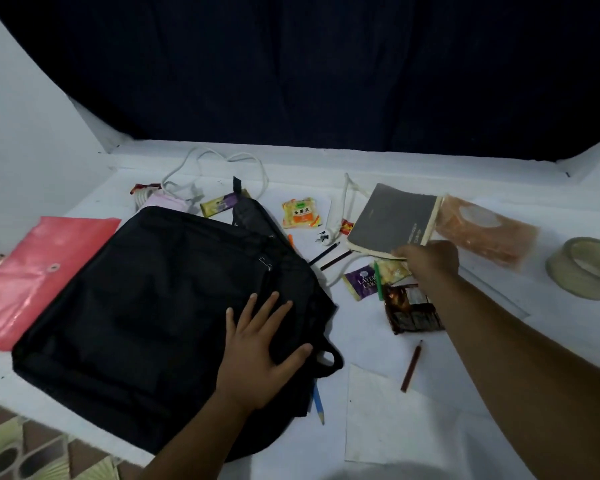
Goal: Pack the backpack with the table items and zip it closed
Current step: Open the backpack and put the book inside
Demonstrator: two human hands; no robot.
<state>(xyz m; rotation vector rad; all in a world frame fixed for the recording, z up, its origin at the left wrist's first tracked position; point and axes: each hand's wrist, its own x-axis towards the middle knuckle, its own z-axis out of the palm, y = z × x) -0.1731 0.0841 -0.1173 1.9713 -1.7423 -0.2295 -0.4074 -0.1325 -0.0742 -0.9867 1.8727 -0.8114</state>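
Fingers of the left hand (262, 336) lay flat on the backpack (160, 306), steadying it, while the right hand (428, 259) pinched the notebook (392, 220) near the table's (465, 427) far edge, likely for packing.

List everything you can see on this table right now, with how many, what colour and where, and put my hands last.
backpack: one, black, flat at centre-left
folder: one, pink, left of the backpack
notebook: one, grey cover, raised at right of centre
tape roll: one, pale, far right
orange packet: one, behind the notebook
yellow snack packet: one, behind the backpack's right corner
purple snack packet: one, below the notebook
dark wrapper: one, brown-black, right of the backpack
blue pencil: one, at the backpack's near edge
brown pencil: one, near right
white cable: one, far edge
left hand: flat on the backpack
right hand: holds the notebook's near edge
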